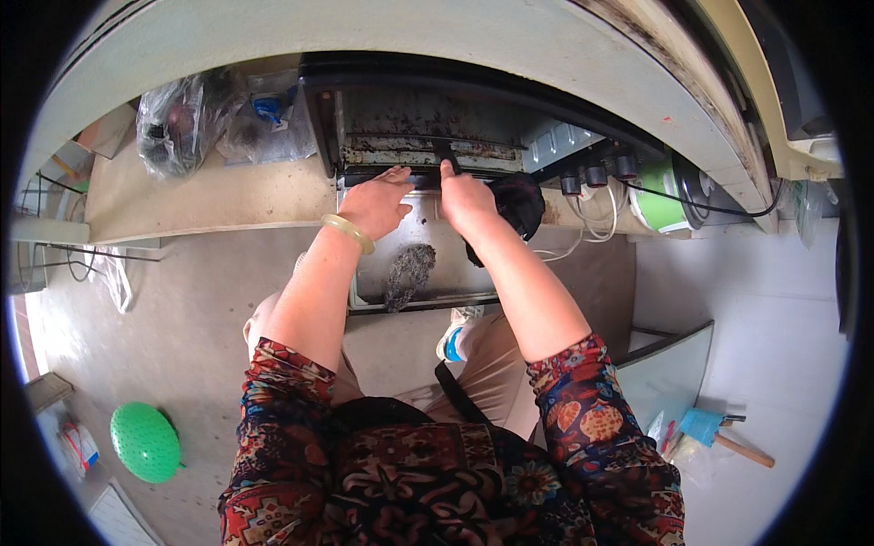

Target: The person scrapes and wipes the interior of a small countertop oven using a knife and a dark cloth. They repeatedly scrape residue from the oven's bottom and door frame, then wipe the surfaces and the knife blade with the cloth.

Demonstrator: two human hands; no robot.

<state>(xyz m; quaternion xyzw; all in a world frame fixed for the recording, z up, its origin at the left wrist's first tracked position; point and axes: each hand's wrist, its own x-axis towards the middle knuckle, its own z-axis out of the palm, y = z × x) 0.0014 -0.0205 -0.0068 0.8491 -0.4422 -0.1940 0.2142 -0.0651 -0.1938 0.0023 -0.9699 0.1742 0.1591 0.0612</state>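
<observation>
A countertop oven (410, 140) stands before me with its door folded down. Dark, burnt-looking grime coats its inside. My right hand (468, 198) grips a dark, flat-bladed tool (445, 151), its forefinger stretched along it towards the oven floor. Whether the tool is a scraper or a knife I cannot tell. My left hand (379, 205), a pale bangle at its wrist, is at the opening's front edge with thumb and fingers apart and nothing in it. A grey metal scouring pad (410, 273) lies on the lowered oven door (454, 276).
Black cloth (519, 205) bunches beside my right wrist. Oven knobs (596, 176), white cables (604, 225) and a green-and-white container (659, 198) are at right. Plastic bags (188, 126) sit on the shelf (225, 194) at left. A green balloon (145, 441) rests on the floor.
</observation>
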